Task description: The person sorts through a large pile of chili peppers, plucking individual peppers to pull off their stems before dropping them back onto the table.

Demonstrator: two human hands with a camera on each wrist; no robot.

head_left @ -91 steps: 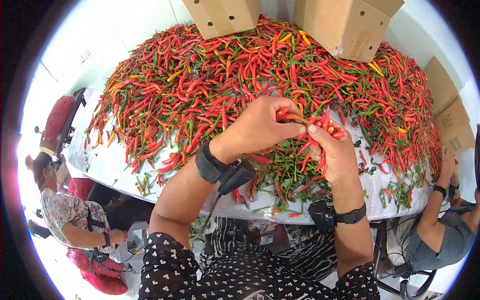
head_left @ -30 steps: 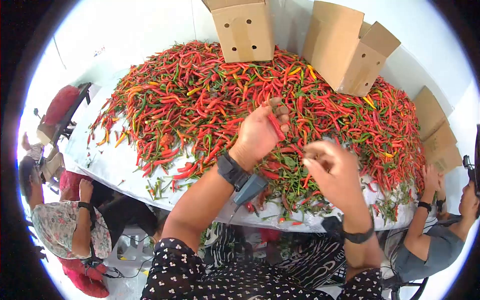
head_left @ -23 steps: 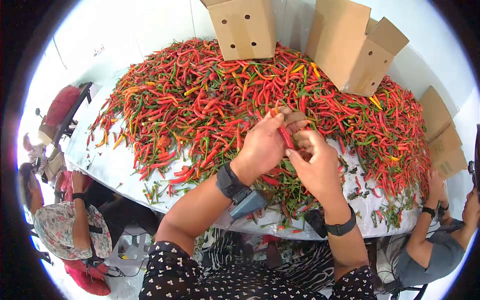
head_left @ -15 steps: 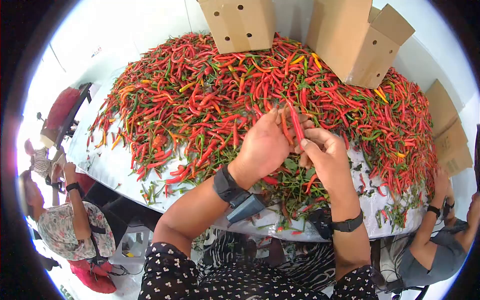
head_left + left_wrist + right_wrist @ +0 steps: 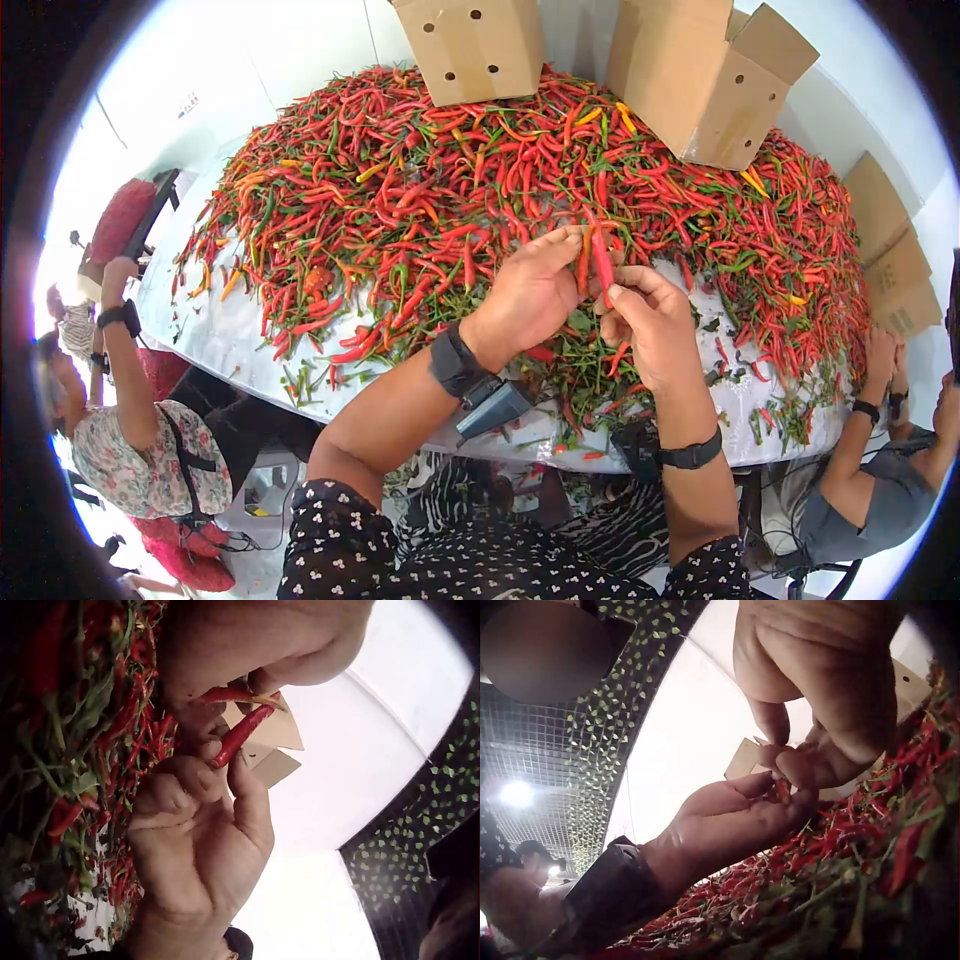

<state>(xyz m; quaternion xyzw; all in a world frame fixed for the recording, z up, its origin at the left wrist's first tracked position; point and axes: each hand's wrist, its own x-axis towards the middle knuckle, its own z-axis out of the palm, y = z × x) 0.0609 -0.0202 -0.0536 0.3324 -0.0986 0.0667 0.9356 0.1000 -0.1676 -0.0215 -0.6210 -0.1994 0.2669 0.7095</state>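
Over the heap of chili peppers (image 5: 430, 190), both hands meet near the middle of the head view. My left hand (image 5: 530, 295) holds a slim orange-red chili (image 5: 584, 266) along its fingers; its pale stem end shows by the thumb in the left wrist view. Between thumb and fingers, my right hand (image 5: 655, 320) pinches a smooth red chili (image 5: 602, 258) by its lower end. That red chili (image 5: 244, 737) slants just beside the orange-red one (image 5: 229, 695) in the left wrist view. Curled fingers hide most of both chilies in the right wrist view.
Two cardboard boxes (image 5: 475, 50) stand at the back of the heap. Green stems and leaves (image 5: 590, 375) lie below the hands, near the table's front edge (image 5: 520, 450). One person (image 5: 150, 450) sits at the left, another (image 5: 875, 490) at the right.
Three seconds ago the right hand held several red chilies. Later the hands stood apart, the left with a red chili. They have come together, and the right now pinches a red chili.
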